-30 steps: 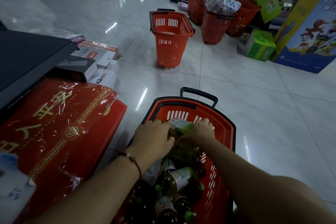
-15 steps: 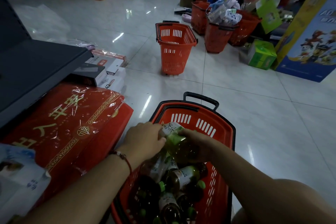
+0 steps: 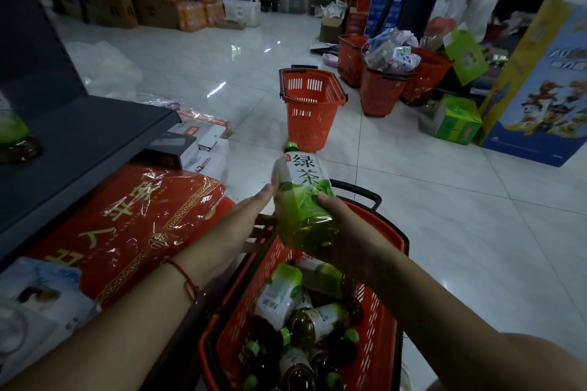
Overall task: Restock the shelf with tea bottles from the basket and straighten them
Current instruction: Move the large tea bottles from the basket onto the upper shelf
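On the dark shelf [image 3: 95,136] perhaps one bottle stands; your right hand [image 3: 346,232] grips a tea bottle [image 3: 301,194], left hand [image 3: 235,225] flat against it, basket [image 3: 381,327] still well stocked.

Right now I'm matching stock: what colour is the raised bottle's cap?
Green; the bottle cap shows best in the head view.

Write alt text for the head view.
A right hand holds a green-labelled plastic tea bottle above a red plastic basket of more bottles; the open left hand touches its side. A dark metal shelf stands left.
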Tool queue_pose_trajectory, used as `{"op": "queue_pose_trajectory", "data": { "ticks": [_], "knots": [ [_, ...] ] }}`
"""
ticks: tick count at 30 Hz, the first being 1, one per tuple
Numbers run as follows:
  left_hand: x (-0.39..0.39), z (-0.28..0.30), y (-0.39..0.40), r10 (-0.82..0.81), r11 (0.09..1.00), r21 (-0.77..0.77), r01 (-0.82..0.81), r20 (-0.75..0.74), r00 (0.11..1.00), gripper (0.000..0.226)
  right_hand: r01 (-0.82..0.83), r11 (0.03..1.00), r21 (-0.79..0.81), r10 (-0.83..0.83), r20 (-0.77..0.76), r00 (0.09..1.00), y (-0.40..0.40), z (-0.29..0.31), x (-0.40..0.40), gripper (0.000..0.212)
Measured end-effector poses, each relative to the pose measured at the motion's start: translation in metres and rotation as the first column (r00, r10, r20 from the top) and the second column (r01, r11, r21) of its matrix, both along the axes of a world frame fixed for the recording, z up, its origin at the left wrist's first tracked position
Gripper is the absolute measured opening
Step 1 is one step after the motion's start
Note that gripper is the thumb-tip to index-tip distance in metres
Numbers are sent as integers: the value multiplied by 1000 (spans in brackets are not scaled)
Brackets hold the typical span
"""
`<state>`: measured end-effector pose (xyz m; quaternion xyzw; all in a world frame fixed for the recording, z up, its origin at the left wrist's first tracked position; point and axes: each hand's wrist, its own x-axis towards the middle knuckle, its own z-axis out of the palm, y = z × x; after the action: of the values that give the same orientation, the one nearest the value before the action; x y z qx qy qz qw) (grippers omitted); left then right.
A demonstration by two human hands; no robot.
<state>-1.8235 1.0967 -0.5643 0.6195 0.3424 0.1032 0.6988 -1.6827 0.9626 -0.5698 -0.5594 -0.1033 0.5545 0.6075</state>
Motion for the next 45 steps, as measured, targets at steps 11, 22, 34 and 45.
{"op": "queue_pose_trajectory", "data": {
  "ticks": [11, 22, 34, 45],
  "knots": [
    [-36, 38, -29, 242, 963, 42, -267, 310, 920, 54, -244, 955, 171, 106, 570, 814, -21, 48, -59, 44],
    [-116, 110, -35, 420, 867, 109, -487, 365, 831, 39, -272, 961, 47, -23, 996, 91, 15, 103, -152, 117],
    [-245, 258, -8, 369, 670, 556, -492, 325, 870, 38, -579, 722, 380, -186, 912, 366, 91, 213, -219, 103],
    [-314, 357, 47, 535, 327, 702, -632, 414, 737, 47, -585, 645, 491, -276, 864, 422, 182, 306, -303, 114]
  ]
}}
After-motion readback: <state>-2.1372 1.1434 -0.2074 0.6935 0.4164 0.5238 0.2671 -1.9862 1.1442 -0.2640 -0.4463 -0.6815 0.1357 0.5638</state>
